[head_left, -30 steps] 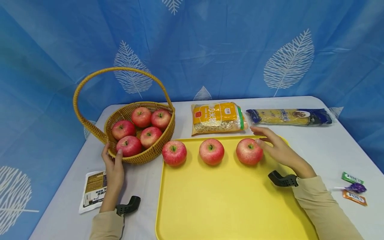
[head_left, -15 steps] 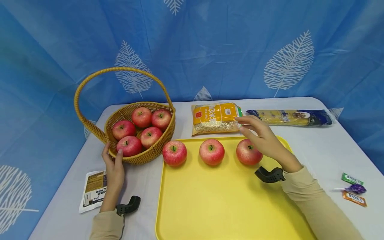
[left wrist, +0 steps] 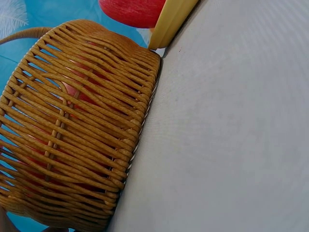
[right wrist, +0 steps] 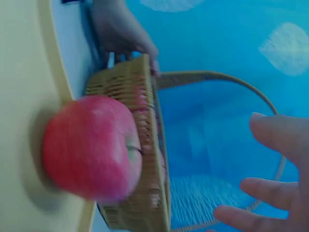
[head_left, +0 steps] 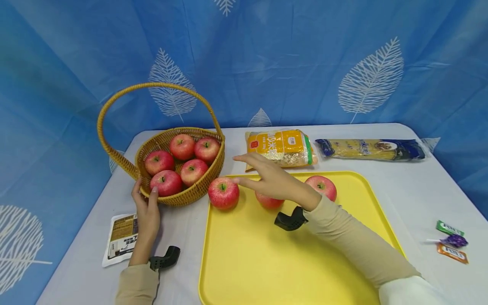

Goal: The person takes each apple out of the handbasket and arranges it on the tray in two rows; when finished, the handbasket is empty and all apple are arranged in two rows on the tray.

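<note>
1. At the far left, a small white packet point(head_left: 121, 239) lies flat on the tabletop point(head_left: 419, 190), just beside the left arm.
2. The left hand point(head_left: 146, 212) holds the near side of the basket point(head_left: 190, 195). Its thumb and one finger curl over the rim.
3. The basket is woven and has a tall hoop handle. Five red apples sit inside it. It looks stiff but light, so the rim seems a good place to hold it.
4. Just right of the basket is the yellow tray point(head_left: 289, 262). The left apple point(head_left: 223, 193) sits on its back left corner, very near the basket.
5. The right hand point(head_left: 272, 180) floats over the middle apple point(head_left: 268, 200). Its fingers are spread wide and point at the left apple. It holds nothing.
6. The left apple looks round, firm and smooth. It could roll or slip, so I think fingers should wrap around its sides.
7. The right apple point(head_left: 322, 187) sits behind the right arm.
8. Behind the tray lie a yellow bag point(head_left: 280, 146) and a long noodle pack point(head_left: 371, 149).
9. Far right, three small sweets point(head_left: 451, 240) lie on the tabletop.
</note>
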Demonstrator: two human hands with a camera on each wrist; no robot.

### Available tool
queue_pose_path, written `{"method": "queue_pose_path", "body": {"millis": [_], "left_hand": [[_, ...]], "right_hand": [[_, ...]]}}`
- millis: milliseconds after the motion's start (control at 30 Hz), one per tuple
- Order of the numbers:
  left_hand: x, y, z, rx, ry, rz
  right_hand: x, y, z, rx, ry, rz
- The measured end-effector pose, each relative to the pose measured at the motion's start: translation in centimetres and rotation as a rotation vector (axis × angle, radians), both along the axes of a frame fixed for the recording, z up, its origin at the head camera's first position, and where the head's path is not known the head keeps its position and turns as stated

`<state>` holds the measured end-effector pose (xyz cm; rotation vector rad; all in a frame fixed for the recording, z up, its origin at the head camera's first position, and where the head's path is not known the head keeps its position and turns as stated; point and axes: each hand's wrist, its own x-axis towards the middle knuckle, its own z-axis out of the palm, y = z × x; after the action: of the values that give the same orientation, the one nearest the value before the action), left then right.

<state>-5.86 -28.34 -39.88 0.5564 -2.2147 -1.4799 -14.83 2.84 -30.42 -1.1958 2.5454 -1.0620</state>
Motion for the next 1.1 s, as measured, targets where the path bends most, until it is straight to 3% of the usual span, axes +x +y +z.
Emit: {"method": "queue_pose_path", "body": {"millis": [167, 400, 700, 833, 1100], "left_hand": [[-0.1, 0.1, 0.1, -0.003, 0.003, -0.003], [0.0, 0.2, 0.2, 0.0, 0.03, -0.011], [-0.1, -0.2, 0.1, 0.003, 0.014, -0.02], [-0.2, -0.3, 0.1, 0.004, 0.009, -0.018], [-0.2, -0.3, -0.1, 0.005, 0.023, -0.016]], "right_hand": [[-0.3, -3.5, -0.4, 0.107, 0.033, 0.061], [-2.0, -7.2, -1.2, 0.132, 0.058, 0.105], [-3.9, -11.0, -1.3, 0.262, 0.201, 0.048], [-4.0, -12.5, -0.8, 0.3, 0.184, 0.074], [-3.3, -15.1, -0.1, 0.464, 0.052, 0.044]]}}
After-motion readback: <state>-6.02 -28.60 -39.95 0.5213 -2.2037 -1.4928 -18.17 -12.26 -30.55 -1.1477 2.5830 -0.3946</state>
